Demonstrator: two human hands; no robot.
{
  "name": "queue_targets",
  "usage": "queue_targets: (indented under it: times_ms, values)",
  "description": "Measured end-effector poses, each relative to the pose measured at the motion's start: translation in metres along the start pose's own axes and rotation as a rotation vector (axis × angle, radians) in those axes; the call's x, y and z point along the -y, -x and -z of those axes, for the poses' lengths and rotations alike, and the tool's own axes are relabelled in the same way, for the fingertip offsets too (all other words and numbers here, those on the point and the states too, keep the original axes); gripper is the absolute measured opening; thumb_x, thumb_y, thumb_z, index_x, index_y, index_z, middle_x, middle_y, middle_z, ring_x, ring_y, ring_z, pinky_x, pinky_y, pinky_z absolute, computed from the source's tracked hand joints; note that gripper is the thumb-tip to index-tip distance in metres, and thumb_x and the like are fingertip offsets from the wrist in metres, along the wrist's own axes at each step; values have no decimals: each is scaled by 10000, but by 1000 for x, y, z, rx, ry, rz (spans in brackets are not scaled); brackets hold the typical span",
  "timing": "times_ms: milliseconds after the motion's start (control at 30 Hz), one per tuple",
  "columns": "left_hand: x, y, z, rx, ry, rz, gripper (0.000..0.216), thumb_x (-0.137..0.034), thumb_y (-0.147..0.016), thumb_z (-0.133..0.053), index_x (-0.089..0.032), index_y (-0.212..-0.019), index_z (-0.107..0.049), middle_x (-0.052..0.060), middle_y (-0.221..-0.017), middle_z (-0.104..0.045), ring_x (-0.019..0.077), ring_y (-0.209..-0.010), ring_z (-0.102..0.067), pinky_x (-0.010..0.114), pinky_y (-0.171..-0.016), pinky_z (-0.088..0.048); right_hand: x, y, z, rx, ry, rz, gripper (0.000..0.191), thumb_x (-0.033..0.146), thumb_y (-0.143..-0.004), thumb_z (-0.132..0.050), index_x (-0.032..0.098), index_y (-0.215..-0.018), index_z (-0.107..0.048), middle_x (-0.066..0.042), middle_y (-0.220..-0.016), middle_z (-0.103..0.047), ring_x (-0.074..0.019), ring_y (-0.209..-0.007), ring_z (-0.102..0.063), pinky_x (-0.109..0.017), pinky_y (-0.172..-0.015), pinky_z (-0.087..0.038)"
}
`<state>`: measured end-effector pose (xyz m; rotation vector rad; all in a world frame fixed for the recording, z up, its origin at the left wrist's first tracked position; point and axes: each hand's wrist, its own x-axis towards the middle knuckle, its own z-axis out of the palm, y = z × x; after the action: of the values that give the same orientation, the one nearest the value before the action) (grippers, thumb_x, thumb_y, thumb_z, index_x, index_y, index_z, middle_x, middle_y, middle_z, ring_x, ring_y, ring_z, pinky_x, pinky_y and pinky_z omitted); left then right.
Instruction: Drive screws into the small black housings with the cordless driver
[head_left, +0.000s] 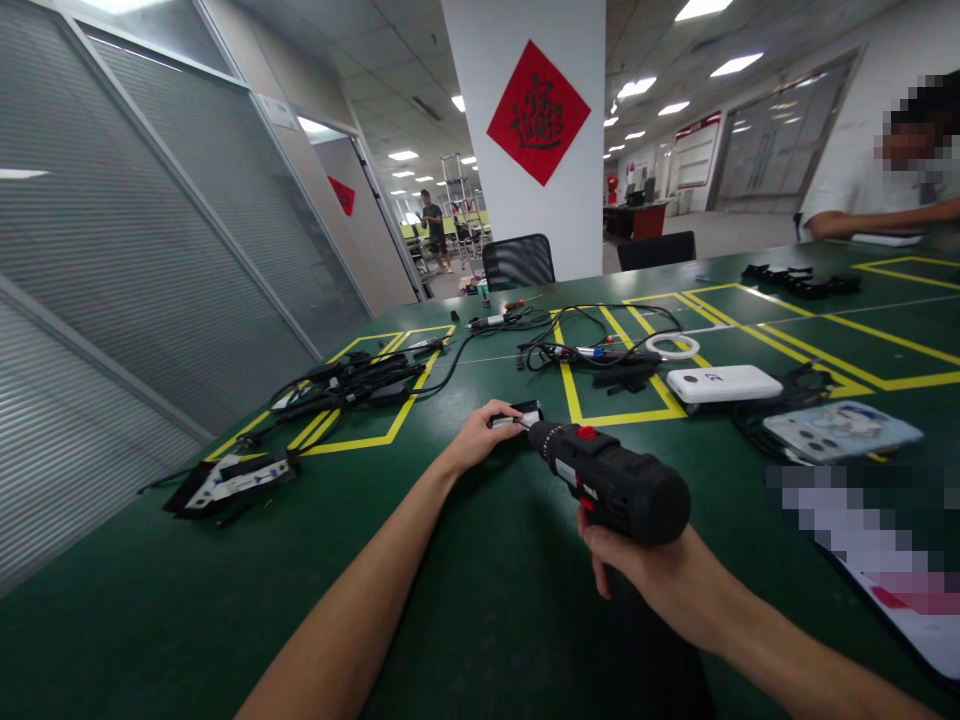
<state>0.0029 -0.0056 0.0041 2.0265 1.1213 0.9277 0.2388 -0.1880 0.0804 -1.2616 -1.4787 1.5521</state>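
My right hand (649, 565) is wrapped round the drill (607, 480), my left hand (482, 436) pinches the block (531, 413) on the table (487, 610), at the drill's tip; I see the drill black with red parts, the block dark and silvery

On the far white pillar (562, 225), a red diamond sign (538, 112) bears black Chinese brushwork, merged into 1 ornate emblem I cannot read surely. Another red sign (342, 196), far left on the door (361, 222), is too small to read. On the right, the white power bank (724, 384) shows a blurred mark resembling "27". The drill's (611, 480) pale lettering is illegible.
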Motion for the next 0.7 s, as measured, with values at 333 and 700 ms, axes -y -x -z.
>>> queue_targets:
  times_ms: [333, 700]
  values:
    - [0, 0, 0, 0, -13, 0, 279, -371, -724, -634, -195, -940, -647, 46, -1046, -590, 204, -1006, -538, 335, -928, -375, -2, 2, -3, -28, -48, 28, 145, 239, -794, -529, 170, -921, -518, 33, -696, -555, -98, -526, -527, -252, -540, -411]
    - [-1, 1, 1, -2, 2, 0, 283, -366, -721, -639, -194, -945, -652, 53, -1053, -587, 208, -1009, -535, 344, -921, -376, 4, 3, -3, -38, -33, -20, 198, 213, -790, -520, 163, -981, -534, 48, -615, -545, -100, -525, -519, -230, -523, -396]
